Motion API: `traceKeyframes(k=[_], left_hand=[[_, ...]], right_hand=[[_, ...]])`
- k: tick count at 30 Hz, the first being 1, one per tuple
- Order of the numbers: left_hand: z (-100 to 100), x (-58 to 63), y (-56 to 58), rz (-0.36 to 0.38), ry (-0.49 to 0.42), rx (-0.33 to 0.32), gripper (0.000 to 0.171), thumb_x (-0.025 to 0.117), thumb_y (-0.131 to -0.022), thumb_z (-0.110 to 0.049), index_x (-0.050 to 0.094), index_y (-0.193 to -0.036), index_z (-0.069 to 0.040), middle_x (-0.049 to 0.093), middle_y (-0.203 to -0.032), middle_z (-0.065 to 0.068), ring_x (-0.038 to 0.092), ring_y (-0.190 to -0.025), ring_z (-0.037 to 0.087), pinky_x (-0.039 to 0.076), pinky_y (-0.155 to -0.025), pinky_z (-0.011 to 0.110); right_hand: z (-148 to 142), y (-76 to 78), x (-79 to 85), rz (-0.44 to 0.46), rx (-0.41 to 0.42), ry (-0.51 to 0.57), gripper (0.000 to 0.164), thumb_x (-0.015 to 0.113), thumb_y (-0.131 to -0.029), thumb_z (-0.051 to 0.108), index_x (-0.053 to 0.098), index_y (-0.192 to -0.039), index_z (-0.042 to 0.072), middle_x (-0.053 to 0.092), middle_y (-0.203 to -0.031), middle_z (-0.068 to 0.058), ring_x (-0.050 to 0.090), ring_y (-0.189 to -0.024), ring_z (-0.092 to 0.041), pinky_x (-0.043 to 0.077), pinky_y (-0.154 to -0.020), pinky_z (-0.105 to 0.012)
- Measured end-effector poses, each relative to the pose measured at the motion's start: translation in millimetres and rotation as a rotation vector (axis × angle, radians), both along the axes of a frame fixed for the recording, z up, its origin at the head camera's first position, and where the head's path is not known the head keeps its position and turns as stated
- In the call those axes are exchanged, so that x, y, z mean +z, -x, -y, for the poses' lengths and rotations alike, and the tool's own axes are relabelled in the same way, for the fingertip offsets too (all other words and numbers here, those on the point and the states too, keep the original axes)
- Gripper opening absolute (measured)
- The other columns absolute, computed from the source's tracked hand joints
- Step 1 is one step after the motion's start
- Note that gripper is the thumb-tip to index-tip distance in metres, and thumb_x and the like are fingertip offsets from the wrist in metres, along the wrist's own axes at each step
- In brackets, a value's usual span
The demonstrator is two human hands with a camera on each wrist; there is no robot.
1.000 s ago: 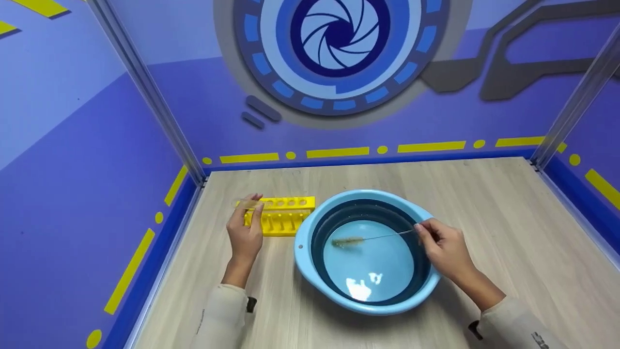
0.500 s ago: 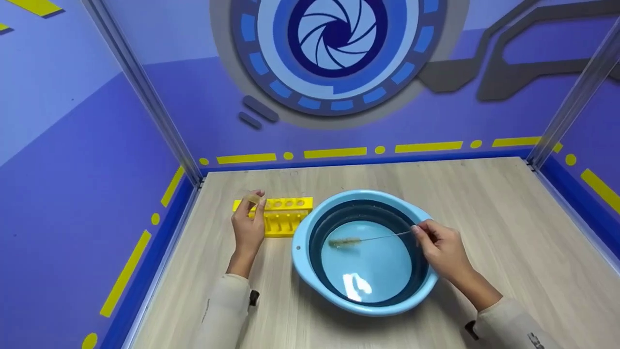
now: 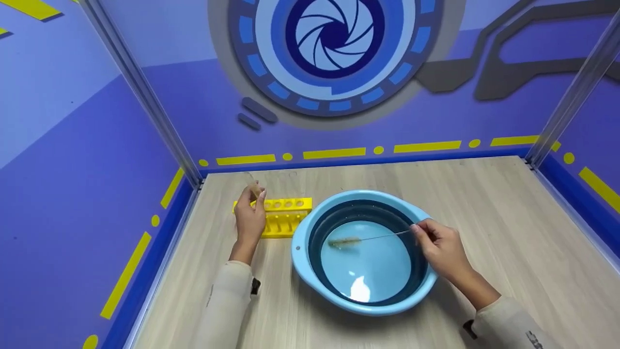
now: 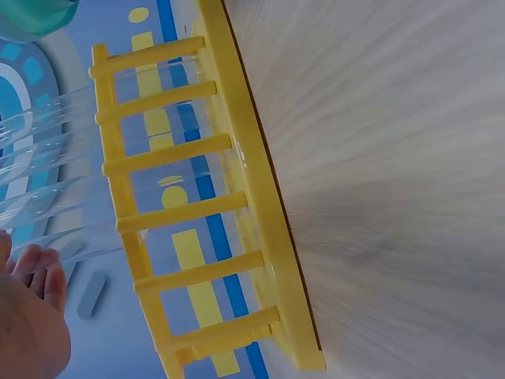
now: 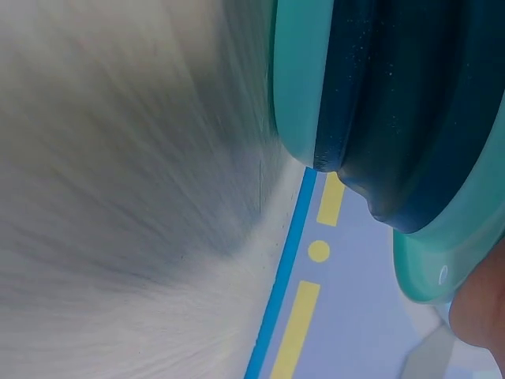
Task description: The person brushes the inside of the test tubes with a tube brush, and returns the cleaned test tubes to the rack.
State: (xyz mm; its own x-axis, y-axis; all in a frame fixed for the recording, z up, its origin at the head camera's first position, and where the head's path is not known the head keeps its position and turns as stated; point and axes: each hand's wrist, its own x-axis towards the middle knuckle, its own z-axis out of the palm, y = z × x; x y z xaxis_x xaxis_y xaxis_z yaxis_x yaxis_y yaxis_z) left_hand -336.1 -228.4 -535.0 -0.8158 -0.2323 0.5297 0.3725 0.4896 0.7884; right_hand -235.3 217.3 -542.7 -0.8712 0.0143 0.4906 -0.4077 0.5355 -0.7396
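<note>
My left hand (image 3: pixel 250 218) pinches a clear test tube (image 3: pixel 253 185) between thumb and fingers, above the left end of a yellow test tube rack (image 3: pixel 288 206). The tube tilts up toward the back wall. In the left wrist view, several clear tubes (image 4: pixel 47 185) stand in the rack, and part of the left hand (image 4: pixel 35 316) shows beside them. With thumb and fingers, my right hand (image 3: pixel 443 247) grips the thin wire handle of a test tube brush (image 3: pixel 345 242) at the basin's right rim. Its brown bristles are over the blue basin (image 3: pixel 302 271).
The basin, with dark folding walls, holds shiny water and stands right beside the rack. A wooden tabletop (image 3: pixel 523 232) lies under everything. Printed blue and purple panels (image 3: pixel 203 106) wall it in at the back and on both sides.
The left hand has turned the test tube from nearly level to tilted, its far end now pointing up and back. The right hand and the brush stay in place.
</note>
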Motion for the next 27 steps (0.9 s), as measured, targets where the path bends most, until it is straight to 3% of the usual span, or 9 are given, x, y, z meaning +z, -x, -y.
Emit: traceKeyframes(k=[4,6,12,20,27], left_hand=[[0.9,-3.4,7.8,0.076,0.085,0.046,0.05,0.058,-0.111,-0.013,0.044,-0.158,-0.013,0.069,-0.126,0.011,0.07,-0.117,0.03,0.056,-0.109,0.051],[1.5,-6.8,11.2,0.11,0.114,0.059,0.057,0.058,-0.111,-0.013,0.037,-0.164,-0.015,0.068,-0.126,0.009,0.07,-0.114,0.029,0.057,-0.107,0.049],[1.6,-17.8,18.1,0.163,0.1,0.043,0.038,0.06,-0.109,-0.012,0.05,-0.146,-0.011,0.069,-0.114,0.013,0.068,-0.107,0.029,0.058,-0.104,0.048],[2.1,-31.2,19.9,0.164,0.043,0.036,0.024,0.063,-0.108,-0.015,0.056,-0.131,-0.012,0.071,-0.113,0.013,0.067,-0.118,0.032,0.053,-0.11,0.05],[-2.2,-41.9,22.8,0.13,-0.005,0.075,0.018,0.067,-0.106,-0.015,0.059,-0.122,-0.013,0.07,-0.108,0.01,0.07,-0.12,0.03,0.055,-0.112,0.051]], right_hand=[[0.7,-0.2,-0.8,0.012,0.016,0.012,0.012,0.071,-0.102,0.008,0.075,-0.093,0.014,0.064,-0.074,0.005,0.058,-0.065,-0.007,0.051,-0.059,-0.019],[1.4,0.2,-1.4,0.008,0.021,0.013,0.012,0.071,-0.102,0.008,0.075,-0.093,0.015,0.064,-0.074,0.005,0.057,-0.064,-0.007,0.05,-0.058,-0.019],[2.6,0.9,-1.1,-0.012,0.025,0.029,0.015,0.072,-0.101,0.006,0.074,-0.089,0.015,0.063,-0.07,0.005,0.054,-0.061,-0.006,0.046,-0.055,-0.019],[0.1,1.6,-0.4,0.046,0.018,0.0,0.014,0.068,-0.105,0.011,0.073,-0.092,0.015,0.063,-0.072,0.005,0.058,-0.064,-0.009,0.05,-0.058,-0.021],[-1.1,0.6,-0.1,0.072,0.007,-0.005,0.013,0.067,-0.106,0.014,0.073,-0.095,0.016,0.062,-0.073,0.005,0.059,-0.064,-0.013,0.052,-0.058,-0.023]])
